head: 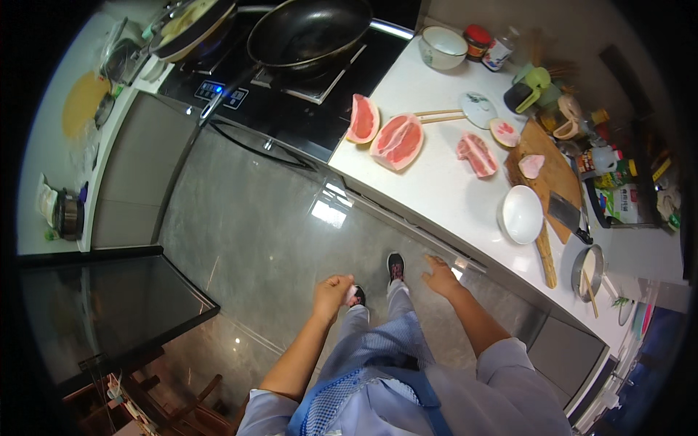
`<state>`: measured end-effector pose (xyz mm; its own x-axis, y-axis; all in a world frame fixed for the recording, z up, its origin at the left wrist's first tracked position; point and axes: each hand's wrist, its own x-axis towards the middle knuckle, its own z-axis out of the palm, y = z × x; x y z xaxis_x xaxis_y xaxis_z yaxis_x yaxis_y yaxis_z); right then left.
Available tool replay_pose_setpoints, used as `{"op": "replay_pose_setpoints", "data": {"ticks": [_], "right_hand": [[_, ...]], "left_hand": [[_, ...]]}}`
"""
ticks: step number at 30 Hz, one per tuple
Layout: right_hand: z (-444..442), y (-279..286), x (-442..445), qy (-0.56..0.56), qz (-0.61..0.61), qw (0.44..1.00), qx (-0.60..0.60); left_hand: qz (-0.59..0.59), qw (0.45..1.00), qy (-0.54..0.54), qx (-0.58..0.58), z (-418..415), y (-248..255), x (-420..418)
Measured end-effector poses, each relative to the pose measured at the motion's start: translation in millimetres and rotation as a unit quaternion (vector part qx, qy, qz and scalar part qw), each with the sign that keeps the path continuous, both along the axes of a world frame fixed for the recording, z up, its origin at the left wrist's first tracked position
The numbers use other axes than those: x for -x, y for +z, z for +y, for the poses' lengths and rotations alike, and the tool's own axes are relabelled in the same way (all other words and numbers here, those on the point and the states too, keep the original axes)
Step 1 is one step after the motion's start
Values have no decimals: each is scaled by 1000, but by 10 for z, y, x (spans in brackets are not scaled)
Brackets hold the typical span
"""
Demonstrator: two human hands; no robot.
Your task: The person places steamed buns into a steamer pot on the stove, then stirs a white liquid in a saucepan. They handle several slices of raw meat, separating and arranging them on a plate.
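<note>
My left hand (330, 297) is over the floor in front of my legs, its fingers closed on a small pale pink piece (350, 295); what it is, I cannot tell. My right hand (443, 277) hangs beside the counter's front edge, fingers somewhat apart, nothing in it. On the white countertop (441, 185) lie a red-fleshed pomelo wedge (363, 121), a larger pomelo section (398, 141), a peeled segment piece (478, 155) and a cut end (505, 132). Another pale piece (531, 165) rests on the wooden cutting board (545, 147). Nearby stands a white bowl (522, 214).
A cleaver (564, 211) lies on the board, beside a wooden stick (546, 259). A small pan (588, 272) holds chopsticks. Bottles and jars line the wall. A wok (311, 35) sits on the cooktop, its handle (212, 106) reaching over the front edge. A black-framed panel (120, 310) is at left.
</note>
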<state>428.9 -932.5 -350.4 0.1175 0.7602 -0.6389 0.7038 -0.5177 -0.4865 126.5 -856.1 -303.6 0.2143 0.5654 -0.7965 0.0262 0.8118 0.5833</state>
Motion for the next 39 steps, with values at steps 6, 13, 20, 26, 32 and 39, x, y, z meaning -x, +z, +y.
{"op": "replay_pose_setpoints", "data": {"ticks": [6,13,20,26,32,39], "right_hand": [[108,-1142,-241,-34,-78,993,83],[243,-2449,-458,36,-130,988,73],[429,-2699,-313,-11,-267,961,68],[253,-2664,-248,46,-221,971,74],[156,-2699,-94,117,-175,977,44],[203,-2931,-239,-120,175,965,153]], "left_hand": [[29,989,-144,9,-44,-1037,-133],[-96,988,-122,10,-143,-1997,-632],[-96,988,-82,91,-742,-2299,-342],[-57,992,-36,104,-647,-2510,-98],[-55,995,7,85,-438,-2597,-53],[-79,994,29,72,-365,-2799,-73]]}}
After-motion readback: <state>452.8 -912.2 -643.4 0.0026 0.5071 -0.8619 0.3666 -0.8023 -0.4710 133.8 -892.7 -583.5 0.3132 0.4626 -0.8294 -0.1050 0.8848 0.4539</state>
